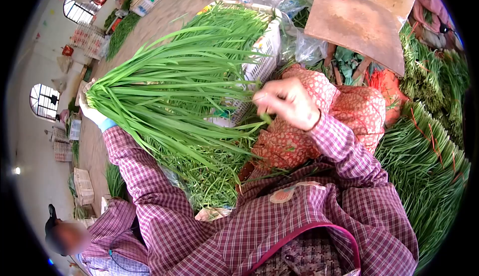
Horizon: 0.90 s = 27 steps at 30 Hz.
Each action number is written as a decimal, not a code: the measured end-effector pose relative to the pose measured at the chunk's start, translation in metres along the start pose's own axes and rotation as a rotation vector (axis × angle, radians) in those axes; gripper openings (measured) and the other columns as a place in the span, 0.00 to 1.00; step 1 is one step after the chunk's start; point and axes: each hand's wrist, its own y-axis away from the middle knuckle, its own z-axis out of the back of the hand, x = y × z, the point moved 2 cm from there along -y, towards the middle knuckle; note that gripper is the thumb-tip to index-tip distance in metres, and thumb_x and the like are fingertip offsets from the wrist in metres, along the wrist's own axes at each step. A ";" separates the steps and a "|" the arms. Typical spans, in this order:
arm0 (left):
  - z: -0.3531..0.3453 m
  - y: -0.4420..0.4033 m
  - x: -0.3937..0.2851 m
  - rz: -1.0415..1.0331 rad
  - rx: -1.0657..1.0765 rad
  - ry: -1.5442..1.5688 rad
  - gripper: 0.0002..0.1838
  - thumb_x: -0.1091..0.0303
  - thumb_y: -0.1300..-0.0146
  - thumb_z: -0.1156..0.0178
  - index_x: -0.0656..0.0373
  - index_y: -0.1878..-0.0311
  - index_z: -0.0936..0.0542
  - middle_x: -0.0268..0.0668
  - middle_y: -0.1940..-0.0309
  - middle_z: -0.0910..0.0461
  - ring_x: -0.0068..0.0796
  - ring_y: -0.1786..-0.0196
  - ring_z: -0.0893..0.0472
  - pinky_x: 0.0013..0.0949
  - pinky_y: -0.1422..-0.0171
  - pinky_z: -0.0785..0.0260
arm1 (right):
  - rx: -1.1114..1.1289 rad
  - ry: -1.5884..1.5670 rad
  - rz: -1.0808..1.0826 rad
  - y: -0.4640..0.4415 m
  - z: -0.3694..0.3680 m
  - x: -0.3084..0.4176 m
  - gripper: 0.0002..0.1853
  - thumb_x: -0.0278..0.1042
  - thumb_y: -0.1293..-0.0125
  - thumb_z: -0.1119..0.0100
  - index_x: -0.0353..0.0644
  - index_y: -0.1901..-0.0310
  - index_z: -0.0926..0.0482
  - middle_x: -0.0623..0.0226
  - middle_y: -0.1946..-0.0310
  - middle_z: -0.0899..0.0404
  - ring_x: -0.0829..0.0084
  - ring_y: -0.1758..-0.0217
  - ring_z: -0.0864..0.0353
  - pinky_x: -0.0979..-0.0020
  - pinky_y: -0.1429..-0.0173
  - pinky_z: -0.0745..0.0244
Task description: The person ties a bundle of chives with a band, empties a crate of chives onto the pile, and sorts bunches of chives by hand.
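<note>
A large bunch of garlic chives fans out to the right from my left hand. That hand, in a pale glove, is closed around the stem ends. My right hand is closed in a pinch near the leaf tips, with bits of green leaf showing at its fingers. Behind and below the bunch, a white plastic crate holds more chives. Loose green leaves lie in a heap below the bunch, close to my body. Red flowered cloth covers my lap.
Tied bundles of chives are stacked at the right. A wooden board on a stool stands at the upper right, beside clear plastic bags. Another person in a checked sleeve sits at the lower left. Further crates line the left.
</note>
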 end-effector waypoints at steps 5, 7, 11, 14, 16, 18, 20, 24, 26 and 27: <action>0.008 -0.006 0.001 0.028 0.055 0.065 0.19 0.55 0.34 0.53 0.63 0.60 0.24 0.48 0.56 0.23 0.42 0.50 0.24 0.47 0.40 0.32 | 0.105 0.705 -0.022 0.004 -0.039 -0.049 0.14 0.47 0.38 0.40 0.45 0.62 0.15 0.56 0.72 0.18 0.53 0.66 0.18 0.55 0.61 0.24; 0.007 -0.003 0.000 0.055 0.186 0.124 0.16 0.59 0.31 0.54 0.62 0.62 0.23 0.45 0.56 0.21 0.40 0.47 0.23 0.44 0.35 0.33 | 0.141 0.570 -0.029 -0.005 -0.048 -0.071 0.15 0.47 0.38 0.41 0.45 0.60 0.16 0.54 0.70 0.18 0.52 0.64 0.18 0.55 0.58 0.24; 0.011 -0.008 0.001 0.094 0.171 0.146 0.19 0.55 0.34 0.53 0.64 0.60 0.24 0.48 0.56 0.23 0.42 0.50 0.24 0.47 0.39 0.32 | 0.252 0.258 -0.099 -0.018 -0.057 -0.085 0.22 0.50 0.36 0.43 0.42 0.50 0.20 0.50 0.58 0.18 0.54 0.52 0.19 0.59 0.46 0.27; 0.013 -0.010 0.003 0.062 0.151 0.114 0.19 0.55 0.34 0.53 0.64 0.60 0.24 0.48 0.55 0.23 0.42 0.50 0.24 0.46 0.40 0.31 | 0.293 0.108 -0.105 -0.023 -0.060 -0.078 0.26 0.51 0.37 0.41 0.39 0.45 0.24 0.51 0.52 0.19 0.58 0.48 0.20 0.64 0.42 0.29; 0.013 -0.011 0.003 0.002 0.090 0.017 0.19 0.55 0.34 0.52 0.64 0.59 0.23 0.48 0.56 0.23 0.42 0.50 0.23 0.47 0.41 0.30 | 0.258 0.061 -0.118 -0.023 -0.059 -0.065 0.24 0.47 0.38 0.38 0.39 0.46 0.24 0.54 0.56 0.18 0.60 0.50 0.19 0.64 0.44 0.28; 0.013 -0.009 0.004 0.015 0.094 0.037 0.19 0.55 0.34 0.52 0.64 0.59 0.23 0.48 0.56 0.22 0.42 0.51 0.23 0.47 0.42 0.29 | 0.268 0.064 -0.119 -0.025 -0.056 -0.055 0.24 0.46 0.39 0.37 0.39 0.46 0.24 0.56 0.58 0.17 0.61 0.52 0.18 0.65 0.45 0.27; 0.012 -0.007 0.004 0.028 0.098 0.058 0.19 0.55 0.34 0.52 0.64 0.59 0.23 0.48 0.57 0.22 0.42 0.51 0.22 0.47 0.42 0.29 | 0.278 0.069 -0.120 -0.025 -0.054 -0.052 0.24 0.45 0.40 0.36 0.39 0.46 0.24 0.57 0.60 0.16 0.62 0.54 0.18 0.65 0.47 0.27; 0.002 0.004 0.004 0.067 0.114 0.142 0.18 0.56 0.34 0.52 0.63 0.61 0.23 0.47 0.58 0.22 0.42 0.52 0.22 0.47 0.43 0.29 | 0.309 0.068 -0.072 -0.026 -0.053 -0.049 0.23 0.46 0.41 0.36 0.40 0.48 0.24 0.60 0.65 0.15 0.65 0.59 0.17 0.65 0.51 0.26; 0.003 0.003 0.005 0.077 0.126 0.144 0.18 0.57 0.34 0.53 0.63 0.61 0.23 0.47 0.58 0.21 0.42 0.52 0.22 0.47 0.43 0.29 | 0.319 0.075 -0.063 -0.028 -0.053 -0.047 0.23 0.46 0.41 0.36 0.39 0.49 0.23 0.60 0.66 0.15 0.66 0.61 0.17 0.65 0.52 0.26; 0.003 0.002 0.005 0.056 0.112 0.124 0.17 0.57 0.34 0.52 0.63 0.61 0.23 0.46 0.59 0.21 0.42 0.52 0.22 0.48 0.43 0.29 | 0.300 0.144 -0.029 -0.029 -0.054 -0.045 0.24 0.49 0.41 0.36 0.39 0.51 0.23 0.58 0.69 0.16 0.64 0.64 0.17 0.65 0.55 0.25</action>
